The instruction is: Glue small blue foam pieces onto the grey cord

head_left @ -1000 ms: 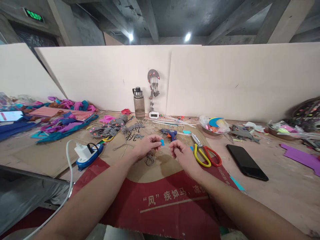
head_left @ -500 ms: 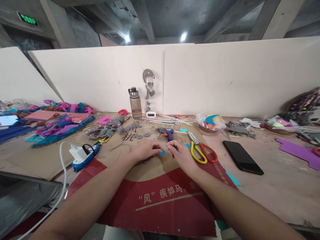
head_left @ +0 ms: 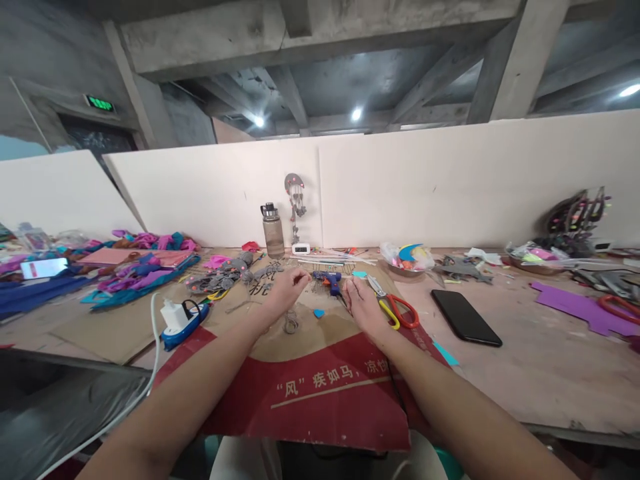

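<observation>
1. Farthest left on the workbench lies a heap of pink, purple and teal foam strips (head_left: 135, 267); nearer me sits a white charger on a blue power strip (head_left: 181, 319), its white cable trailing towards me.
2. Next, grey cut-out shapes (head_left: 220, 277) lie scattered on the cardboard sheet (head_left: 310, 393) that covers the bench in front of me.
3. My left hand (head_left: 286, 290) hovers over the cardboard with fingers loosely curled and thumb near the forefinger; it holds nothing that I can see. A small grey wire piece (head_left: 291, 326) lies just below it.
4. Between my hands, a small blue foam piece (head_left: 318, 313) rests flat on the cardboard, free of both hands.
5. Just behind it lies a blue glue gun (head_left: 327, 280), close to my right fingertips.
6. My right hand (head_left: 363, 304) lies palm down, fingers extended and together, gripping nothing.
7. To its right, touching distance, are scissors with yellow and red handles (head_left: 395, 308), then a black phone (head_left: 466, 317) lying face up, well apart.
8. As I judge it, handling the blue piece well means pinching it by its edges with fingertips, keeping it clear of the glue gun's nozzle, and steadying it with the other hand.
</observation>
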A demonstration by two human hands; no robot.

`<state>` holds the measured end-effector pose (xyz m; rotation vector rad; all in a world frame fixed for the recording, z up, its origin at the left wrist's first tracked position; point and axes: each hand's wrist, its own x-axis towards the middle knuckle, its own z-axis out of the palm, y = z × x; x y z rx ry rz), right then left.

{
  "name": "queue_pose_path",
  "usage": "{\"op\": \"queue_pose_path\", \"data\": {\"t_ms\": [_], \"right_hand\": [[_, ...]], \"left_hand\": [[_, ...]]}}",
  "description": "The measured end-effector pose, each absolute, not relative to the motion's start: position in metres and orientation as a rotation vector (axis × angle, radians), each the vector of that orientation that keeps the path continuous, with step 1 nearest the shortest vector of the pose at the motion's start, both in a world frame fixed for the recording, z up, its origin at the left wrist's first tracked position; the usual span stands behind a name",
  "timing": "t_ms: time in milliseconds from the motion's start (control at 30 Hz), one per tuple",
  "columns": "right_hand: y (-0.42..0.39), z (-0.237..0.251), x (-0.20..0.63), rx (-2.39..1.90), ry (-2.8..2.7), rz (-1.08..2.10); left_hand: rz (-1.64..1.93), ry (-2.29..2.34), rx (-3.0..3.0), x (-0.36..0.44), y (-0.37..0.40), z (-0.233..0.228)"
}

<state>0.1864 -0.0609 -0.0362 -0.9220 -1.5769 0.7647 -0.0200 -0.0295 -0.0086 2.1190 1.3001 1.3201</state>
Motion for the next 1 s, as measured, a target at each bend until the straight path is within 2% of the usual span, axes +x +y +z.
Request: {"op": "queue_pose_path", "data": {"t_ms": [100, 200, 300, 500, 700, 1000], "right_hand": [[-0.059, -0.035, 0.188, -0.858, -1.57, 0.824], [-0.056, -0.036, 0.188, -0.745, -1.561, 0.997], [-0.053, -0.038, 0.187, -0.669, -1.461, 1.174], [-0.052, -0.04, 0.186, -0.632, -1.422, 1.31], [-0.048, -0.047, 0.19, -0.678, -1.439, 1.369], [-0.053, -0.041, 0.191, -0.646, -1.376, 1.425]], "left_hand": [[1.185, 1.21, 2.054, 0.008, -0.035, 0.007], [1.219, 1.052, 1.806, 0.039, -0.037, 0.012], [1.257, 0.864, 1.662, 0.057, -0.038, 0.005], [1.21, 0.706, 1.572, 0.045, -0.038, -0.014], [1.203, 0.854, 1.778, 0.037, -0.04, -0.013], [1.309, 1.08, 2.417, 0.04, -0.047, -0.017]]}}
